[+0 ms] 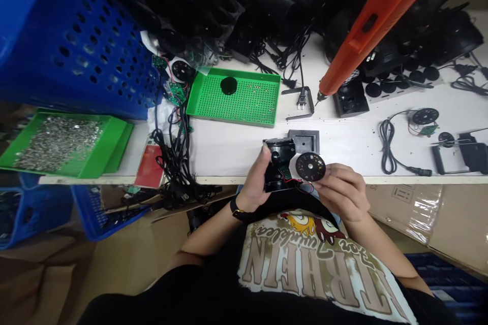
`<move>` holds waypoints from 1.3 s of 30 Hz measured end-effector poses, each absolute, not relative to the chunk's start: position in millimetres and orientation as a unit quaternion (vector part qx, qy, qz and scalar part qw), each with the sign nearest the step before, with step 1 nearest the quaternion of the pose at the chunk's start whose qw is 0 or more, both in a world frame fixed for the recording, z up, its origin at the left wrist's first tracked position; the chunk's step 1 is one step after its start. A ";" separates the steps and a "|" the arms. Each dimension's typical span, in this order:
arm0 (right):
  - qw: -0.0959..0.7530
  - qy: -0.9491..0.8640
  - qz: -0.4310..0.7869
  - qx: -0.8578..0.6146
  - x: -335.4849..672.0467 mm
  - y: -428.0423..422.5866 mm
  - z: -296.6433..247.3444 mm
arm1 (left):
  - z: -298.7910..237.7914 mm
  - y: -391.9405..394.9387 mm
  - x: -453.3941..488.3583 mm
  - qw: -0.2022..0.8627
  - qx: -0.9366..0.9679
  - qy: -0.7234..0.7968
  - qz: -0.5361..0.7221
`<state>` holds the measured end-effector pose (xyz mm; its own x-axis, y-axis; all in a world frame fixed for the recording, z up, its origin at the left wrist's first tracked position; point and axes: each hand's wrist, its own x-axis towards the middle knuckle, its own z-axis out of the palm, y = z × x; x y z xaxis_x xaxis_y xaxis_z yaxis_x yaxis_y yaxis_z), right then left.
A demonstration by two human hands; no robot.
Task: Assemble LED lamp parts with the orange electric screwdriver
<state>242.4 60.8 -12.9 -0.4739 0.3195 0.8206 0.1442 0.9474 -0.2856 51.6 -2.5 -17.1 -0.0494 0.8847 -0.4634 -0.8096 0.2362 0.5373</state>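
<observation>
My left hand (256, 179) is closed around a black plastic housing (280, 155) at the table's front edge, thumb along its side. Between the fingers of my right hand (345, 189) is a round black disc (310, 166) with a ring of small marks and a metal centre. Thin red wires (295, 179) run from the disc to a small green circuit board (284, 171) at the housing. Just behind the two parts lies a dark rectangular block with a recess (306, 139).
An orange electric screwdriver (369, 25) hangs point down at the right. Behind my hands stands a green tray (232, 121) with small screws and a black disc. Left are a blue crate (82, 45), a green bin of metal parts (110, 137) and bundled cables (177, 157).
</observation>
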 end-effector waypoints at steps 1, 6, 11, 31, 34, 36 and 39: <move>0.489 -0.859 0.081 -0.127 246.1 60.9 -13.2 | -19.7 -2.4 45.3 0.669 0.061 0.408 0.618; 0.464 -0.875 0.062 -0.123 261.4 62.5 -11.9 | -28.8 -1.6 11.0 0.605 0.093 0.513 0.602; 0.482 -0.868 0.067 -0.104 264.6 66.2 -15.7 | -34.4 0.6 -7.2 0.567 0.096 0.542 0.613; 0.579 -0.793 0.119 -0.146 255.6 63.1 -42.2 | -31.1 -2.6 -47.6 0.164 0.440 0.829 0.304; 0.586 -0.790 0.125 -0.132 253.6 64.1 -41.7 | -15.8 -6.6 -42.1 0.026 0.458 0.837 0.297; 0.589 -0.787 0.127 -0.132 252.5 64.3 -42.0 | -2.6 -9.8 -31.5 0.014 0.477 0.807 0.349; 0.586 -0.787 0.127 -0.146 251.2 63.7 -43.7 | 11.9 -12.9 -7.9 0.205 0.543 0.693 0.429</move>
